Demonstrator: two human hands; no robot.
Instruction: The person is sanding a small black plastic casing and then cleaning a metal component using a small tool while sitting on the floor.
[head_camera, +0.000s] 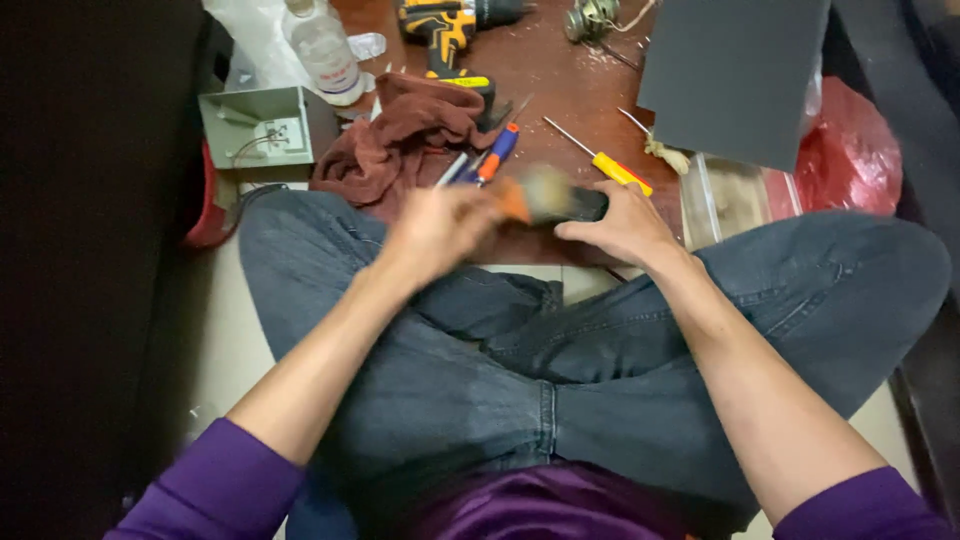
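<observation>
My left hand (440, 228) is blurred with motion and grips a brush (530, 192) with an orange handle and pale bristles. The bristles sit over a small dark object (583, 206) that my right hand (622, 226) holds down at the near edge of the low brown table (560, 70). Both hands hover above my crossed legs in dark jeans.
On the table lie a reddish-brown rag (400, 140), a blue-and-orange screwdriver (497, 152), a yellow-handled screwdriver (610, 165), a yellow-and-black drill (450, 30), a clear bottle (325, 50) and a dark grey panel (735, 75). A grey metal box (265, 125) sits left; a red bag (850, 155) right.
</observation>
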